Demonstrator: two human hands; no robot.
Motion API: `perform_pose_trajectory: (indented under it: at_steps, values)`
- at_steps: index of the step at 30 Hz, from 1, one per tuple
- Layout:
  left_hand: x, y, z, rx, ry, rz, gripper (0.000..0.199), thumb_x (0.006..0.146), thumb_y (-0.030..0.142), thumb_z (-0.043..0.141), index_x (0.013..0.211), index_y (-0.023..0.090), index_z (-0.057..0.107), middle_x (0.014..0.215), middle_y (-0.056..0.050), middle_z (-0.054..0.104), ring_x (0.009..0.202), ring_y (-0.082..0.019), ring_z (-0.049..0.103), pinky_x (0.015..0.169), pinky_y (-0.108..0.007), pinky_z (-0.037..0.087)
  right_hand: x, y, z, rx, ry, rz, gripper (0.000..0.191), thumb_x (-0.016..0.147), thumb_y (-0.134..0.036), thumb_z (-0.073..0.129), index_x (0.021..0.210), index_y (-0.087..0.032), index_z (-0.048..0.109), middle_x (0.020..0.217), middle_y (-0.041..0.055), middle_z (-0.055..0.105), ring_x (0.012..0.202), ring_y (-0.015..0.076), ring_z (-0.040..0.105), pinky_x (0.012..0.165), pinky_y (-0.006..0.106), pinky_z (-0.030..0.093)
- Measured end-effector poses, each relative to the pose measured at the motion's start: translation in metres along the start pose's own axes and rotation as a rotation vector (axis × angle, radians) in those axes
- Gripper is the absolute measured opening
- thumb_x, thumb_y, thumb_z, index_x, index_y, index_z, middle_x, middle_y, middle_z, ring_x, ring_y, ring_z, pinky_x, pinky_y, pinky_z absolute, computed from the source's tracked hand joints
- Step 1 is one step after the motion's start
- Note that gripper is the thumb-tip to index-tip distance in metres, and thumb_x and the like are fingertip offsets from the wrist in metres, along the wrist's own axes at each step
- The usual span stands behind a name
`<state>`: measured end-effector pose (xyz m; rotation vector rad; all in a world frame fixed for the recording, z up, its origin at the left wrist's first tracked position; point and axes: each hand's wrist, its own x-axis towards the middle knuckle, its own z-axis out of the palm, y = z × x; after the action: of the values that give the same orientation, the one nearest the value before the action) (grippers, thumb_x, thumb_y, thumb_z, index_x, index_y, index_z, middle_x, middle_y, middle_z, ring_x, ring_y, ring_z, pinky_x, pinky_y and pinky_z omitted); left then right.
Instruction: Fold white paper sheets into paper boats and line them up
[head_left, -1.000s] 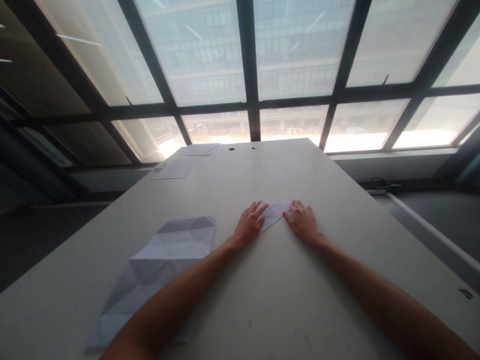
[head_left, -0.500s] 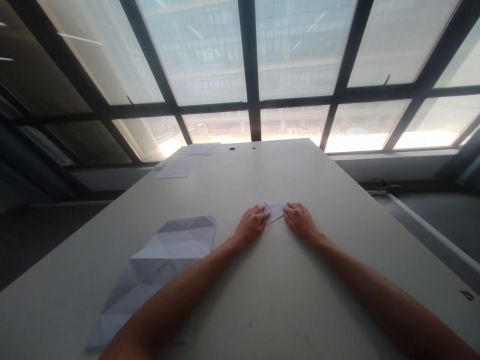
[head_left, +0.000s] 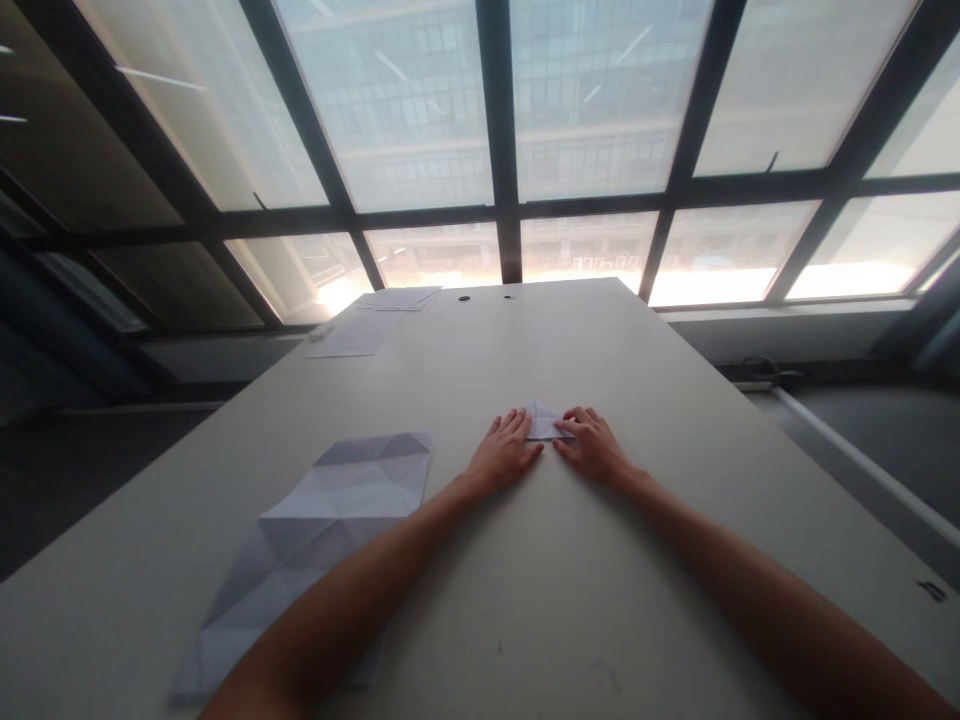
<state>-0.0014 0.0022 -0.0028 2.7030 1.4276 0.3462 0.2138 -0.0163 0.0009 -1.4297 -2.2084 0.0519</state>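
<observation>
Head view: folded paper, left hand open against it, right hand half-curled at its edge, grip unclear; uneven pressure could skew a crease.

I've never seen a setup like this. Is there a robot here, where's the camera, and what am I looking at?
There's no robot: these are a person's bare hands. One camera, worn on the head, looks forward and down, so you see roughly what the person sees.

The left hand lies flat, its fingers on the left side of a small folded paper. The right hand touches its right side with bent fingers; whether it pinches it, I can't tell.

On the white table, a larger creased sheet lies to the left, partly behind the left arm. More papers lie at the far left, with windows beyond.
</observation>
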Motion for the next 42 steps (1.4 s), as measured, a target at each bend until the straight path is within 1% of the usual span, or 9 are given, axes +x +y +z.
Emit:
perform_pose_trajectory:
  at_steps: [3,6,12,18,23,27,32,38,42]
  values:
    - [0.000,0.000,0.000,-0.020,0.002,-0.008,0.063,0.098,0.049,0.042,0.150,0.013,0.034,0.157,-0.014,0.032,0.147,-0.025,0.024,0.120,-0.043,0.018,0.000,0.001,0.002,0.008,-0.037,-0.053,0.039,0.091,-0.033,0.060,0.127,-0.019,0.064,0.133,0.0131,0.059,0.125,0.0272,0.050,0.106,0.042,0.039]
    - [0.000,-0.001,-0.003,-0.036,0.016,-0.009,0.060,0.098,0.049,0.044,0.147,0.014,0.040,0.155,-0.015,0.036,0.145,-0.025,0.028,0.119,-0.042,0.022,-0.001,0.002,0.004,0.050,-0.078,-0.094,0.044,0.091,-0.030,0.059,0.132,-0.015,0.060,0.139,0.0157,0.056,0.132,0.0265,0.048,0.111,0.041,0.036]
    - [0.001,-0.001,-0.011,-0.050,0.080,0.054,0.049,0.098,0.046,0.050,0.138,0.019,0.051,0.145,-0.012,0.050,0.137,-0.022,0.043,0.114,-0.034,0.034,-0.002,0.000,0.002,0.140,-0.064,-0.070,0.039,0.088,-0.026,0.060,0.127,-0.021,0.065,0.136,0.0110,0.060,0.128,0.0229,0.053,0.109,0.037,0.040]
    - [0.001,0.003,-0.012,-0.023,0.094,0.066,0.043,0.100,0.037,0.047,0.139,0.021,0.049,0.141,-0.010,0.055,0.133,-0.022,0.047,0.110,-0.034,0.039,-0.001,-0.001,0.003,0.147,-0.057,-0.053,0.037,0.088,-0.026,0.062,0.125,-0.026,0.066,0.133,0.0072,0.062,0.127,0.0215,0.055,0.108,0.037,0.042]
    - [0.001,0.006,-0.015,-0.009,0.084,0.071,0.034,0.103,0.033,0.040,0.131,0.022,0.055,0.133,-0.008,0.059,0.129,-0.021,0.050,0.108,-0.033,0.041,-0.001,0.001,0.005,0.156,-0.039,-0.067,0.035,0.089,-0.026,0.060,0.123,-0.023,0.067,0.132,0.0086,0.063,0.125,0.0209,0.056,0.107,0.035,0.042]
    - [0.000,0.006,-0.015,0.016,0.065,0.071,0.035,0.103,0.026,0.035,0.133,0.020,0.053,0.134,-0.010,0.059,0.129,-0.022,0.050,0.109,-0.034,0.040,0.000,0.000,0.003,0.142,-0.028,-0.072,0.035,0.089,-0.025,0.061,0.123,-0.023,0.067,0.129,0.0089,0.065,0.121,0.0213,0.058,0.105,0.035,0.043]
    - [0.002,0.003,-0.009,0.017,0.085,0.052,0.047,0.097,0.012,0.038,0.143,0.017,0.045,0.145,-0.010,0.050,0.137,-0.020,0.042,0.115,-0.034,0.032,-0.001,-0.009,-0.002,0.078,-0.043,-0.098,0.039,0.087,-0.023,0.062,0.125,-0.026,0.064,0.131,0.0085,0.064,0.123,0.0242,0.057,0.111,0.045,0.034]
    - [0.003,0.001,-0.004,-0.001,0.094,0.008,0.046,0.099,0.017,0.037,0.144,0.019,0.046,0.148,-0.009,0.047,0.138,-0.021,0.041,0.116,-0.035,0.029,-0.003,-0.014,-0.002,0.050,-0.034,-0.112,0.041,0.087,-0.025,0.062,0.128,-0.026,0.061,0.133,0.0103,0.062,0.126,0.0247,0.053,0.113,0.049,0.028]
    - [0.002,0.003,-0.006,-0.070,0.112,-0.040,0.045,0.101,0.021,0.034,0.145,0.023,0.045,0.147,-0.008,0.049,0.136,-0.022,0.044,0.112,-0.035,0.036,-0.002,-0.011,-0.001,0.051,0.054,-0.005,0.039,0.088,-0.024,0.059,0.126,-0.023,0.062,0.133,0.0113,0.061,0.125,0.0257,0.053,0.112,0.047,0.031]
